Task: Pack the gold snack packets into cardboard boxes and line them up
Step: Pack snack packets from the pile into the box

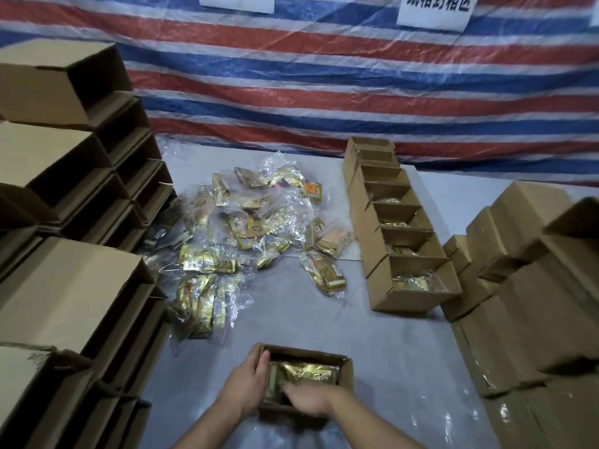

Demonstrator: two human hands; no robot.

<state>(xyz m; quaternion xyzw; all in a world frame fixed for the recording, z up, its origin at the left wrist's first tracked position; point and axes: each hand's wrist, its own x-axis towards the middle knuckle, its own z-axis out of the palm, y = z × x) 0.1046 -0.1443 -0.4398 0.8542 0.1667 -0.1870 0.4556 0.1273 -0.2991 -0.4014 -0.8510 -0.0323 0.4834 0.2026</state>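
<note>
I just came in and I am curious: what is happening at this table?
A person is packing gold snack packets into a small cardboard box. The left hand holds the box's left wall; the right hand presses a packet inside. More packets lie loose ahead, and a row of open boxes stands at right.

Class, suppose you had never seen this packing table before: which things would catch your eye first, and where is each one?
First, the shiny heap of gold snack packets in clear wrap at the table's middle. Next, at the near edge, the left hand grips the side of an open cardboard box while the right hand reaches inside onto a gold packet. To the right stands a row of open boxes, and behind hangs a red, white and blue striped tarp.
</note>
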